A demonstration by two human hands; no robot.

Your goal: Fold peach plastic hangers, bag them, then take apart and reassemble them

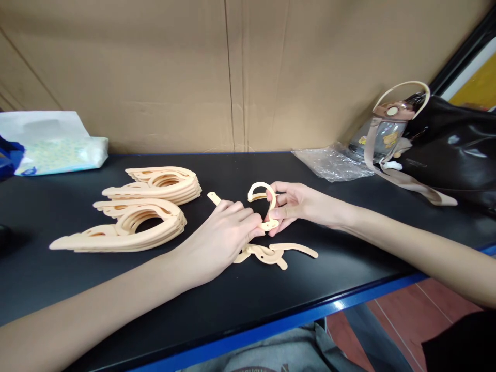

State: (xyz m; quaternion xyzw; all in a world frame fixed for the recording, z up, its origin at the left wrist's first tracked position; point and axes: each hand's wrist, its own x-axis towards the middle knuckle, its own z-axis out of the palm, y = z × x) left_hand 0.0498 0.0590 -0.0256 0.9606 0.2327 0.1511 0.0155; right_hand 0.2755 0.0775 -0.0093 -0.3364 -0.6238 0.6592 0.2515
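on the black counter [349, 258], hanger stacks [120, 238] lay leftward, likely leaving working room; the left grip [228, 225] and right grip [292, 204] pinched a hooked piece [275, 200] between them, apparently to steady both parts, loose pieces [267, 254] lying near

No txt legible: tiny lettering on blk bag [457, 150] too blurry, print on gray cloth [271, 347] cut off @ bottom edge.

Pale peach hook [262, 185], black tabletop [240, 305]

Seemingly a workshop: black bench [349, 263], cardboard partition [163, 77], stacks of matching beige pieces [127, 239].
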